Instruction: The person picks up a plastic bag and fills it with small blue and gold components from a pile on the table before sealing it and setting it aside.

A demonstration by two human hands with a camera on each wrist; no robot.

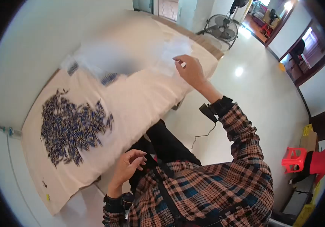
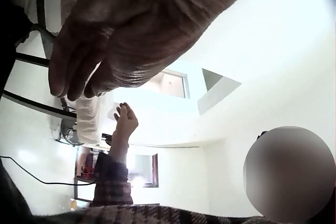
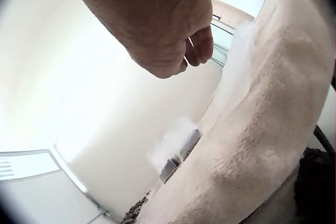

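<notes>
Pale, wrinkly cloth [image 1: 132,102] lies under a heap of small blue-and-gold sticks [image 1: 73,128]. Left hand [image 1: 126,168] and right hand [image 1: 193,73] have loose, bent fingers, holding nothing. A checked sleeve [image 1: 242,130] tugging the cloth could spill sticks.

A room in a home seems to be shown — a glossy pale floor [image 1: 245,94] is bordered by plain white walls, and dark-framed doorways [image 1: 279,22] are opened onto further rooms, in one of which a curtained window [image 1: 311,41] is seen. A standing fan [image 1: 223,29] is placed beside a cloth-covered table [image 1: 132,109], and a red plastic stool [image 1: 295,159] is set near boxes [image 1: 309,140] — household furnishings rather than factory fittings.
</notes>
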